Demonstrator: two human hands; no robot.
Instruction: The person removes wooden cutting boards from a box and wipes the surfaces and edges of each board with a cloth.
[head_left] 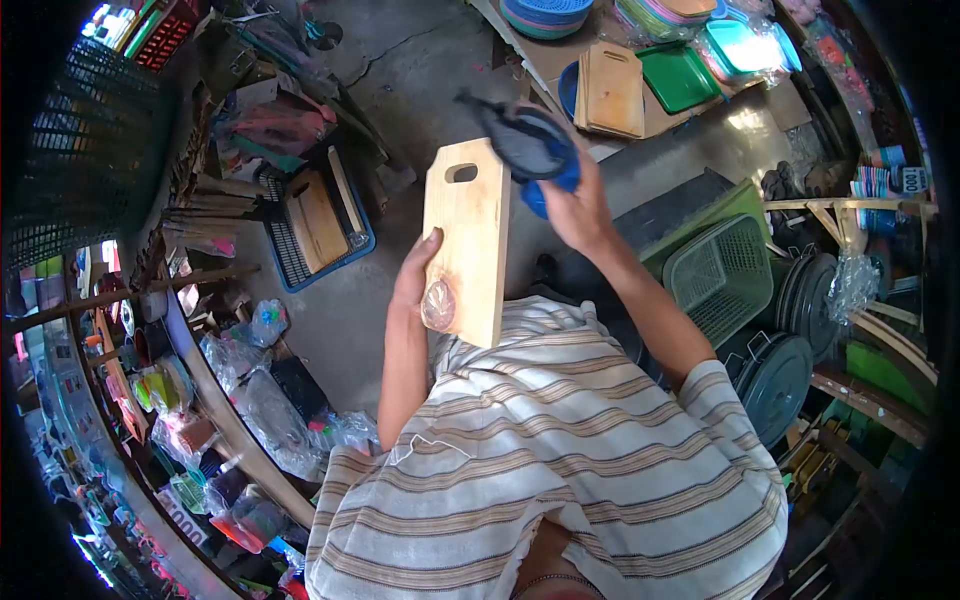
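Note:
A pale wooden cutting board [467, 215] with a slot handle at its top stands tilted before my body. My left hand [411, 275] is closed on its left edge, the thumb lying over the front face. Low on that face is a dark oval mark [438, 303] with a leaf-like pattern. Beside the board's upper right corner, my right hand [578, 205] grips a blue and dark grey cloth-like thing [535, 150]. Motion smears it, so I cannot tell exactly what it is.
On the left floor, a blue basket [287, 281] holds more wooden boards. Stacked boards [612, 90] and a green tray [680, 78] lie on a low table at the upper right. A green plastic basket [722, 275] and lidded metal pots [778, 385] stand to my right.

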